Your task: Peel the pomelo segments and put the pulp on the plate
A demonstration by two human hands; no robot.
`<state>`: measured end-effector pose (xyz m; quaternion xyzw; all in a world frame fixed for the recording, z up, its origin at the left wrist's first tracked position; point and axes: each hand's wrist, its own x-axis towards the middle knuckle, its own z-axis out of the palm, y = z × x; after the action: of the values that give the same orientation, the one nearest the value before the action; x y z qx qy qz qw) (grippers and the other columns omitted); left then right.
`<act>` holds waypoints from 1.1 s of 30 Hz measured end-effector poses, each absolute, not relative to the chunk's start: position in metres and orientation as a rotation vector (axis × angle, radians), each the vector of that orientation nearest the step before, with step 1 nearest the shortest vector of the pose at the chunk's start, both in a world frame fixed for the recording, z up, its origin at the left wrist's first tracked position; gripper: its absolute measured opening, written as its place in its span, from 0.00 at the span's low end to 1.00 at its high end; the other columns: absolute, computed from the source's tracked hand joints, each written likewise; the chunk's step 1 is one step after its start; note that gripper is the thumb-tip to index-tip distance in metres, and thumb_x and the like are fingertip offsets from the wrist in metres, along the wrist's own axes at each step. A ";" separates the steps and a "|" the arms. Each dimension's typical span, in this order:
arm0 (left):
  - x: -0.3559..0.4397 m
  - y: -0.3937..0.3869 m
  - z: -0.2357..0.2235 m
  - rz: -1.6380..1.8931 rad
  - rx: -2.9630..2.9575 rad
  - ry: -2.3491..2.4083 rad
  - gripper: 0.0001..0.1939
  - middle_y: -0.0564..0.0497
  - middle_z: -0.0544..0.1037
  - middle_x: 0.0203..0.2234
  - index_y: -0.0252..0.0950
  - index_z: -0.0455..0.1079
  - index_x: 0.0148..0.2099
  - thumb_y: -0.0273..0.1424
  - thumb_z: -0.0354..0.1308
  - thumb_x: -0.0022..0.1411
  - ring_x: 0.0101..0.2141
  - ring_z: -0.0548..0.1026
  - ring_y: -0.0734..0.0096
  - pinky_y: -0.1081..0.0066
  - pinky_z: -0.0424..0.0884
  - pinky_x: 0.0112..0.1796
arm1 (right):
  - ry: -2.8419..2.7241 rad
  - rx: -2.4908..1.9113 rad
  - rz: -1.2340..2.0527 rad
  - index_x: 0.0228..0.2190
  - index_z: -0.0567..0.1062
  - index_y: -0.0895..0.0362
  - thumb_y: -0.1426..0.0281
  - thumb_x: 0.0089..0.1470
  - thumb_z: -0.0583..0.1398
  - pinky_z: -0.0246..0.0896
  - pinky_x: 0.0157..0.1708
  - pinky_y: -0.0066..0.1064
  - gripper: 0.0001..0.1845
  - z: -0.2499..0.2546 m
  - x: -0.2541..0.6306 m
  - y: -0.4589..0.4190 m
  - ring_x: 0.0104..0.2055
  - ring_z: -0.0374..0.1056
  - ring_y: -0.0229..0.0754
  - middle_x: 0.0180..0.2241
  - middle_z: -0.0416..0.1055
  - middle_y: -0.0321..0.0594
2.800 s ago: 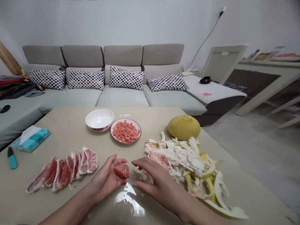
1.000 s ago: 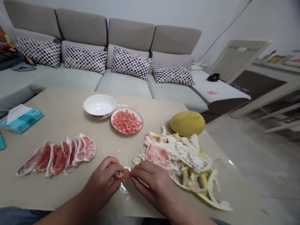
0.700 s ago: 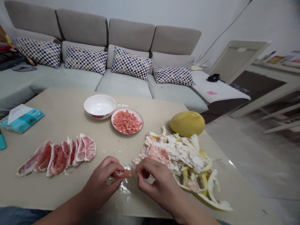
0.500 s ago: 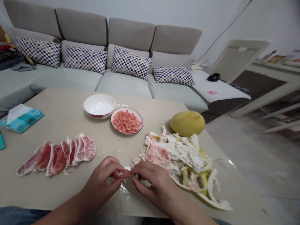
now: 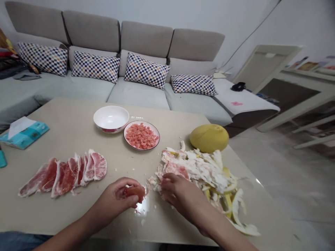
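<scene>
The left hand (image 5: 119, 195) is gripping a small, wedge-shaped chunk of red pomelo flesh (image 5: 135, 191) between its thumb and curled fingers, toward the near edge of the glossy beige table (image 5: 62, 122). The right hand (image 5: 180, 195) is bending its fingers down at the left side of a loose heap of white pith and yellow peel (image 5: 206, 170); its fingertips are partly hidden, so I cannot tell whether it is closing on anything. A whole, smooth yellow pomelo (image 5: 209, 138) is resting just behind the heap, near the table's right edge. Toward the far edge, a round, dark-rimmed pale plate (image 5: 153, 129) is holding small pink-red fruit bits (image 5: 141, 136), with a white bowl (image 5: 111, 116) standing just beside it. A row of pink-red pomelo segments with white membrane (image 5: 68, 174) is lying toward the left edge, and a blue-and-white tissue packet (image 5: 28, 130) is lying by that edge.
</scene>
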<state>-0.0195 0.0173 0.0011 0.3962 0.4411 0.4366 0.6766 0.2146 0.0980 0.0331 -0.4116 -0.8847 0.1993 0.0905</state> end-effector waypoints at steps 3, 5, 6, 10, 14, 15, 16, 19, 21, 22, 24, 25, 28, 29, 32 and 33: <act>-0.019 0.017 0.001 0.962 0.863 0.964 0.14 0.48 0.78 0.36 0.36 0.72 0.44 0.33 0.66 0.55 0.38 0.76 0.67 0.69 0.72 0.37 | -2.535 -1.165 0.719 0.27 0.78 0.56 0.69 0.57 0.60 0.65 0.37 0.35 0.09 0.037 0.207 0.091 0.38 0.72 0.46 0.37 0.75 0.46; -0.018 0.017 0.001 0.971 0.874 0.978 0.15 0.49 0.78 0.36 0.36 0.72 0.43 0.33 0.67 0.54 0.37 0.75 0.67 0.69 0.72 0.37 | -2.389 -1.068 0.921 0.38 0.77 0.55 0.69 0.58 0.60 0.66 0.41 0.34 0.07 0.043 0.198 0.083 0.40 0.71 0.43 0.41 0.74 0.44; -0.017 0.017 0.000 0.982 0.898 0.991 0.14 0.49 0.77 0.35 0.36 0.72 0.42 0.33 0.67 0.54 0.36 0.75 0.67 0.69 0.71 0.36 | -2.316 -1.034 1.010 0.44 0.75 0.54 0.69 0.56 0.62 0.67 0.42 0.33 0.12 0.045 0.194 0.079 0.40 0.71 0.41 0.42 0.73 0.43; -0.014 0.016 -0.002 1.026 1.031 1.041 0.10 0.49 0.75 0.36 0.36 0.75 0.39 0.35 0.66 0.54 0.37 0.75 0.66 0.69 0.72 0.35 | -2.163 -0.995 1.184 0.40 0.76 0.54 0.65 0.51 0.67 0.67 0.35 0.30 0.14 0.046 0.182 0.067 0.33 0.70 0.39 0.34 0.74 0.39; -0.012 0.014 -0.001 1.040 1.013 0.997 0.09 0.49 0.72 0.36 0.35 0.75 0.37 0.35 0.66 0.55 0.33 0.75 0.69 0.69 0.73 0.33 | -2.127 -0.983 1.244 0.31 0.78 0.56 0.68 0.53 0.63 0.66 0.30 0.28 0.04 0.042 0.175 0.065 0.30 0.69 0.38 0.30 0.74 0.39; -0.012 0.014 0.000 1.035 1.002 0.978 0.09 0.50 0.71 0.36 0.35 0.75 0.37 0.35 0.66 0.55 0.32 0.75 0.69 0.69 0.73 0.32 | -2.112 -1.001 1.270 0.30 0.78 0.56 0.69 0.53 0.63 0.66 0.29 0.27 0.04 0.042 0.174 0.066 0.30 0.69 0.38 0.30 0.74 0.40; -0.012 0.014 0.001 1.025 0.996 0.960 0.09 0.50 0.71 0.35 0.35 0.75 0.36 0.35 0.66 0.55 0.32 0.75 0.69 0.70 0.73 0.31 | -2.088 -1.027 1.314 0.29 0.78 0.57 0.69 0.52 0.63 0.65 0.29 0.27 0.04 0.042 0.174 0.066 0.30 0.69 0.37 0.30 0.74 0.40; -0.015 0.015 0.004 0.992 0.966 0.903 0.10 0.49 0.72 0.32 0.33 0.74 0.34 0.35 0.65 0.56 0.30 0.74 0.70 0.70 0.71 0.31 | -1.879 -1.089 1.641 0.29 0.78 0.58 0.66 0.50 0.65 0.65 0.28 0.27 0.08 0.041 0.175 0.069 0.27 0.69 0.36 0.26 0.74 0.38; -0.018 0.015 0.007 0.976 0.921 0.878 0.10 0.49 0.74 0.30 0.32 0.73 0.37 0.35 0.64 0.57 0.31 0.73 0.71 0.71 0.70 0.32 | -1.627 -1.074 1.923 0.30 0.78 0.58 0.62 0.48 0.67 0.66 0.29 0.27 0.12 0.038 0.177 0.073 0.26 0.69 0.35 0.24 0.73 0.36; -0.019 0.016 0.009 0.972 0.896 0.874 0.11 0.49 0.75 0.29 0.32 0.73 0.38 0.35 0.63 0.58 0.31 0.73 0.71 0.70 0.70 0.33 | -1.505 -1.056 2.026 0.31 0.77 0.58 0.60 0.48 0.67 0.67 0.31 0.27 0.14 0.036 0.178 0.075 0.27 0.70 0.35 0.25 0.74 0.36; -0.022 0.017 0.012 0.980 0.852 0.880 0.11 0.49 0.75 0.30 0.32 0.72 0.39 0.36 0.61 0.60 0.32 0.72 0.71 0.71 0.70 0.35 | -1.368 -1.038 2.104 0.31 0.77 0.58 0.58 0.46 0.68 0.69 0.34 0.28 0.16 0.031 0.179 0.085 0.29 0.71 0.35 0.27 0.75 0.37; -0.024 0.018 0.014 0.990 0.832 0.885 0.11 0.49 0.74 0.30 0.32 0.72 0.39 0.36 0.61 0.61 0.33 0.71 0.72 0.71 0.69 0.35 | -1.372 -1.044 2.084 0.31 0.77 0.58 0.58 0.47 0.67 0.70 0.35 0.29 0.16 0.029 0.178 0.092 0.30 0.72 0.36 0.29 0.75 0.37; -0.027 0.022 0.016 1.015 0.771 0.895 0.11 0.50 0.73 0.32 0.33 0.71 0.36 0.37 0.60 0.61 0.34 0.70 0.73 0.72 0.69 0.37 | -1.645 -1.115 1.725 0.34 0.77 0.59 0.57 0.52 0.63 0.71 0.37 0.33 0.17 0.021 0.169 0.129 0.32 0.73 0.38 0.31 0.76 0.40; -0.028 0.023 0.016 1.023 0.758 0.901 0.11 0.50 0.73 0.32 0.33 0.71 0.36 0.37 0.60 0.61 0.34 0.70 0.73 0.73 0.69 0.37 | -1.769 -1.150 1.498 0.34 0.77 0.59 0.57 0.53 0.61 0.71 0.37 0.34 0.17 0.019 0.164 0.146 0.33 0.73 0.39 0.31 0.76 0.41; -0.033 0.028 0.008 1.051 0.752 0.941 0.12 0.50 0.72 0.31 0.33 0.71 0.36 0.39 0.62 0.59 0.34 0.71 0.73 0.72 0.69 0.38 | -1.842 -1.180 1.183 0.33 0.77 0.60 0.60 0.49 0.64 0.69 0.42 0.40 0.15 0.017 0.146 0.195 0.36 0.73 0.44 0.33 0.76 0.43; -0.035 0.030 0.005 1.060 0.763 0.963 0.13 0.50 0.72 0.31 0.33 0.71 0.37 0.39 0.63 0.58 0.33 0.71 0.72 0.71 0.69 0.37 | -1.846 -1.177 1.107 0.33 0.77 0.59 0.62 0.48 0.64 0.67 0.46 0.42 0.14 0.018 0.141 0.206 0.40 0.72 0.46 0.36 0.75 0.45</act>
<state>-0.0351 0.0295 0.0046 0.3411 0.4304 0.4735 0.6886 0.1406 0.2061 0.0179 -0.4517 -0.7082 0.4247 0.3377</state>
